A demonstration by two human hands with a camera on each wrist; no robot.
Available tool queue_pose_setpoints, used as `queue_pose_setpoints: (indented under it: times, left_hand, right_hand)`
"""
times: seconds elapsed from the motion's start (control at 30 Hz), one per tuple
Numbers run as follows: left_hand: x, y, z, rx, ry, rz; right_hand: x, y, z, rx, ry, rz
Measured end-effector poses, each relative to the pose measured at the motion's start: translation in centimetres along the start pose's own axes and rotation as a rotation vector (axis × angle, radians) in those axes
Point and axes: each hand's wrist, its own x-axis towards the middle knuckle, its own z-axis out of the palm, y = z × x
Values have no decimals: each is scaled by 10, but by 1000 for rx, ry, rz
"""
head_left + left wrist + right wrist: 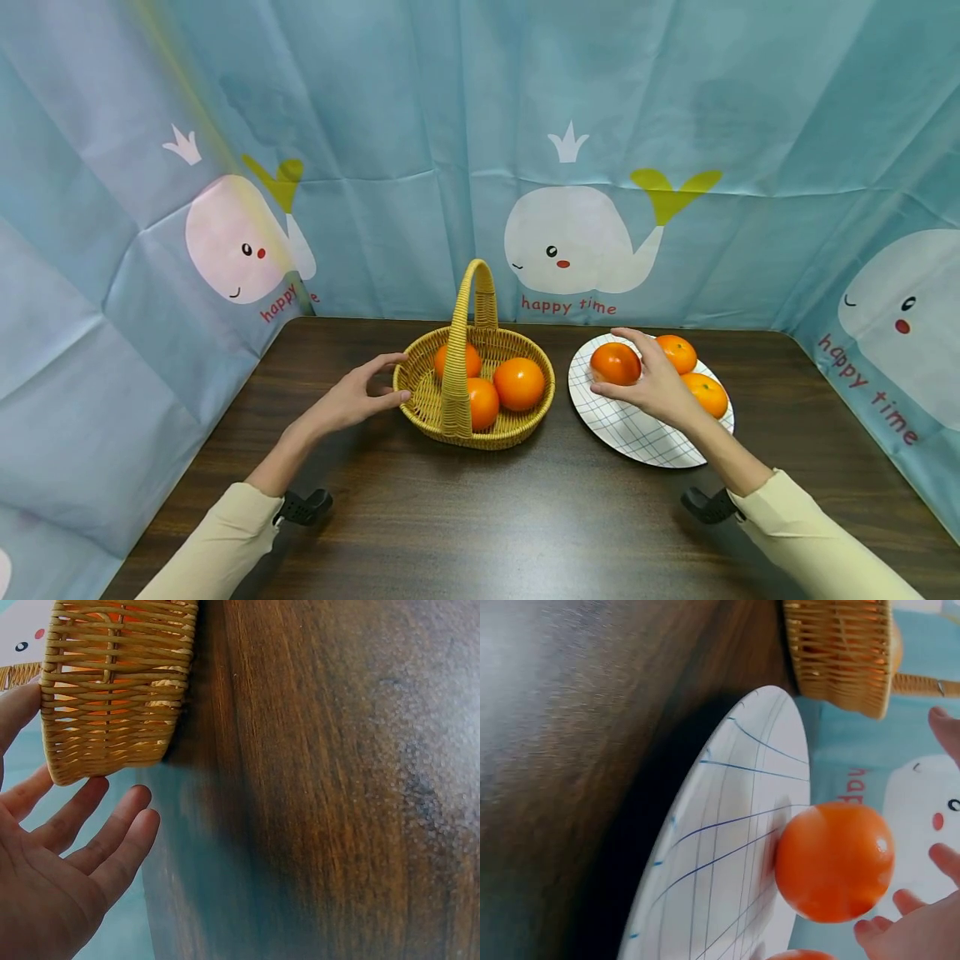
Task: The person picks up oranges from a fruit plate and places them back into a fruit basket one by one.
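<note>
A wicker basket [427, 429] with a tall handle holds three smooth orange fruits [519, 384]. My left hand [352, 400] is at its left end, thumb and fingertips against the rim, the other fingers spread loosely; the left wrist view shows the palm [49, 892] facing up beside the weave. On a white plate [637, 433] with blue grid lines sits a glossy orange-red round fruit [615, 363]. Around it my right hand [658, 383] is spread, thumb in front and index finger behind. In the right wrist view a gap shows between the fruit [835, 862] and the fingertips [945, 859].
Two more orange fruits [703, 395] lie on the plate's right side, partly behind the right hand. The dark wooden table [487, 525] stretches in front of basket and plate. A blue curtain [390, 167] with whale prints hangs behind its far edge.
</note>
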Motion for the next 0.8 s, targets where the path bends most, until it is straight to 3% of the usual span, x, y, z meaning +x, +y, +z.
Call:
queue_pose_setpoints:
  times: [0.37, 0.8]
  left_hand:
    - [0, 0, 0, -13, -9, 1]
    - [-1, 0, 0, -22, -9, 2]
  right_hand:
    - [10, 5, 5, -12, -55, 92]
    - [11, 9, 5, -47, -108, 90]
